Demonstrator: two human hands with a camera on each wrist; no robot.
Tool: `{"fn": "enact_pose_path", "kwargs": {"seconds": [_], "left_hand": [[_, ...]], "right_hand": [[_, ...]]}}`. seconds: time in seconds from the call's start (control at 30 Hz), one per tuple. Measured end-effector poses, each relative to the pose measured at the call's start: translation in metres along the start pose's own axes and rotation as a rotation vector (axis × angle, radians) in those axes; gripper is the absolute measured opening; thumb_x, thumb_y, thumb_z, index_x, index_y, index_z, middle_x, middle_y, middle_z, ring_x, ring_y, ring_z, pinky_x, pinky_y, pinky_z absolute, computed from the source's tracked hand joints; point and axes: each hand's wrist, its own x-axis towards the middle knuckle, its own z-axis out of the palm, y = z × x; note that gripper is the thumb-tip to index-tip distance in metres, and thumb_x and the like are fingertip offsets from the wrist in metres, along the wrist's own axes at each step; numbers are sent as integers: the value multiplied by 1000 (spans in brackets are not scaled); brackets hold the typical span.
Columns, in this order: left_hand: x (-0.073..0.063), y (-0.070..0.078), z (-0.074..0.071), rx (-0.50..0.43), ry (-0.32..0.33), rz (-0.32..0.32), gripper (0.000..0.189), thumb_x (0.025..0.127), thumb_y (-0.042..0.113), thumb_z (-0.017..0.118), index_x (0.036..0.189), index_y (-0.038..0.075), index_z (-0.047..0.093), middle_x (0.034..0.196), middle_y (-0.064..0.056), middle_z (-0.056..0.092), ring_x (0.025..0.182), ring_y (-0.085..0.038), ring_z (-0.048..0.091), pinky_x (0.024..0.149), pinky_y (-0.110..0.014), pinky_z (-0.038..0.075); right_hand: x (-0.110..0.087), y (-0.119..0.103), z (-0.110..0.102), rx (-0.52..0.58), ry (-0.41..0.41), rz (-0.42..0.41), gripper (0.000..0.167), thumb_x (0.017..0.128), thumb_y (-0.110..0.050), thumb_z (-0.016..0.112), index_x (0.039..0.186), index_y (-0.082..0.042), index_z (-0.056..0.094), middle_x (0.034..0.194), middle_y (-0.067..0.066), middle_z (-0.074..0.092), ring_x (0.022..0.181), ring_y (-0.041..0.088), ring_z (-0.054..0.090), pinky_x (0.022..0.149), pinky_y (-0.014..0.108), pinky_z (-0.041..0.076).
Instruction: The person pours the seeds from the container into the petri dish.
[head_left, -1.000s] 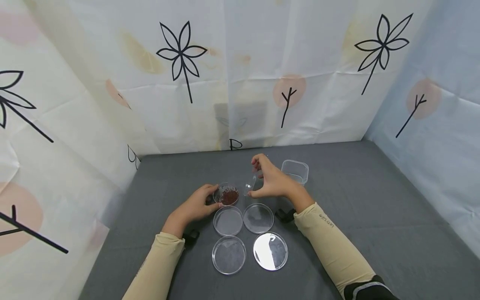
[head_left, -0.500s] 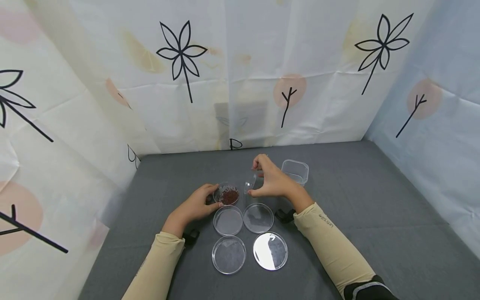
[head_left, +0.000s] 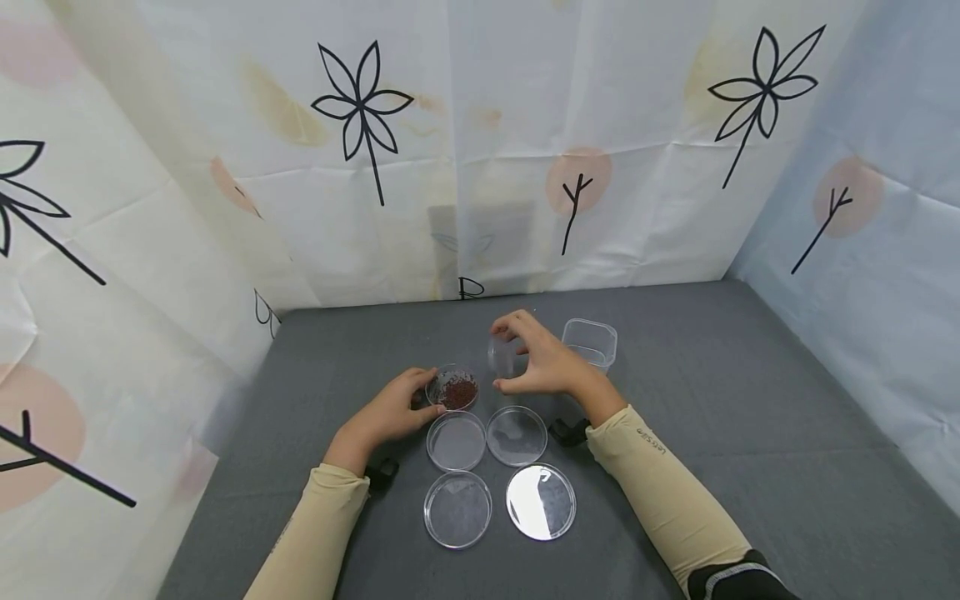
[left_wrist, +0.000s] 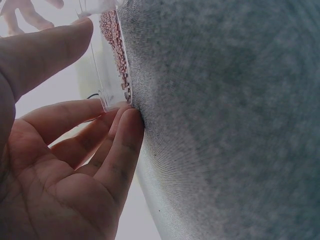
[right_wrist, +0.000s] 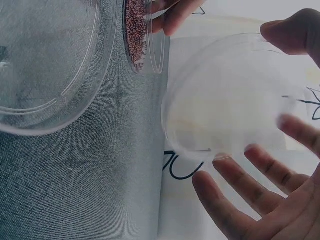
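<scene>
A round petri dish (head_left: 459, 392) partly filled with reddish-brown granules sits on the grey cloth in the head view. My left hand (head_left: 388, 412) grips its rim between thumb and fingertips; the granules (left_wrist: 116, 45) lie along its bottom in the left wrist view. Just to the right, my right hand (head_left: 546, 364) holds a clear, round dish or lid (right_wrist: 220, 95) up on edge, thumb on one side and fingertips on the other. That clear piece (head_left: 498, 358) is apart from the granule dish, and I see nothing in it.
Several clear round dishes or lids, among them a shiny one (head_left: 542, 502) and another (head_left: 457, 442), lie close together in front of my hands. A clear rectangular container (head_left: 591, 342) stands behind my right hand. Patterned cloth walls (head_left: 495, 242) rise behind and beside the table.
The clear round piece in my right hand has turned from nearly edge-on to showing more of its face, as the fingers shifted left. My left hand and the granule dish stay put.
</scene>
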Motion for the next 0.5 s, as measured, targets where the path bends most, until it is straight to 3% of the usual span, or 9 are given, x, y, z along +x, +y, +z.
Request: {"fn": "enact_pose_path", "kwargs": {"seconds": [0.2,0.37,0.5], "left_hand": [[1,-1,1,2,0,-7,70,102,20,73,158,-8,42,151,-26,53,134,-42,59,109,-55,55],[1,-1,1,2,-5,-24,70,103,21,73,159,-7,42,153,-26,52,135,-42,59,109,-55,55],[2,-1,1,-4,-7,-23,70,103,21,72,159,-8,41,153,-27,51,135,-43,59,109,-55,55]], "right_hand": [[0,0,0,-9,-37,-19,69,83,-30,88,147,-21,63,141,15,56,127,36,60,102,57,59],[1,1,2,18,-65,-42,70,81,-26,90,145,-14,65,141,10,62,125,33,63,102,54,60],[0,2,5,11,-95,-15,73,80,-29,91,145,-10,64,144,6,64,129,30,63,106,51,57]]}}
